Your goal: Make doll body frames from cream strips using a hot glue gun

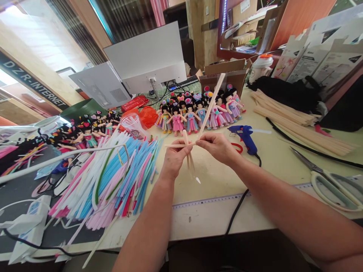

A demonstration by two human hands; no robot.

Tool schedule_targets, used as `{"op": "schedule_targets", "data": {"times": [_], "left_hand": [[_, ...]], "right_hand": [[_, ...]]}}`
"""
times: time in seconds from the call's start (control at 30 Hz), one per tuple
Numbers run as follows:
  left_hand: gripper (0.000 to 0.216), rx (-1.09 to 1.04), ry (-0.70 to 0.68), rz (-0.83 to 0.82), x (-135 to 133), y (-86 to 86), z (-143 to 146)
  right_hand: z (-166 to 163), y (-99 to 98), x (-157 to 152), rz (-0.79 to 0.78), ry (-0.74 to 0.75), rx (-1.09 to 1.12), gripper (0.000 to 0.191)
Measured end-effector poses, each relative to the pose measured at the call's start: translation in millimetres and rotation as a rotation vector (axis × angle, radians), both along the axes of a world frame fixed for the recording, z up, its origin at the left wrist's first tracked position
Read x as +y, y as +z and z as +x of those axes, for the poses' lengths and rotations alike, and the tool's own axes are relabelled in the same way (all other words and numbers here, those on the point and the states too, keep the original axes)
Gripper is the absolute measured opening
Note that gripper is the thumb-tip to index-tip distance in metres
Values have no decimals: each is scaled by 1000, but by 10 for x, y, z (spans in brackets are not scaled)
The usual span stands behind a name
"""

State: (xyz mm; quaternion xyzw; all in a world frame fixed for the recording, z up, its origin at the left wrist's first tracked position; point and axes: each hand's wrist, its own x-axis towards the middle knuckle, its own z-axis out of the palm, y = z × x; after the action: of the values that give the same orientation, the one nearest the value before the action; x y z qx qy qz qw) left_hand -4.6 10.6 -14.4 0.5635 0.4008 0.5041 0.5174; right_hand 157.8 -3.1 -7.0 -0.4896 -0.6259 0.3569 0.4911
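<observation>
Both my hands meet above the middle of the pale table (215, 177). My left hand (174, 158) is closed around a small frame of short cream sticks (187, 145) that cross each other. My right hand (217, 146) pinches a long cream stick (213, 99) that slants up and away toward the dolls, its lower end meeting the crossed sticks. A small white scrap (197, 180) lies on the table just below my hands.
A row of small dolls (198, 109) stands behind my hands. Colourful pipe cleaners (113, 181) are heaped at left. A blue glue gun (246, 136) with black cord, a bundle of cream sticks (295, 121) and large scissors (331, 181) lie at right. Monitors (147, 60) stand behind.
</observation>
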Motion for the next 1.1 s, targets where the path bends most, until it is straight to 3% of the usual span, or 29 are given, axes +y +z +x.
{"op": "schedule_targets", "data": {"times": [0.47,0.73,1.1], "left_hand": [[11,101,19,126,-26,-11,12],[10,169,20,215,-42,-10,10],[12,163,-18,236,-26,-1,-26]], "right_hand": [[3,-20,16,-189,41,138,30],[-7,-56,31,-229,51,171,29],[17,37,-4,-225,84,168,31]]}}
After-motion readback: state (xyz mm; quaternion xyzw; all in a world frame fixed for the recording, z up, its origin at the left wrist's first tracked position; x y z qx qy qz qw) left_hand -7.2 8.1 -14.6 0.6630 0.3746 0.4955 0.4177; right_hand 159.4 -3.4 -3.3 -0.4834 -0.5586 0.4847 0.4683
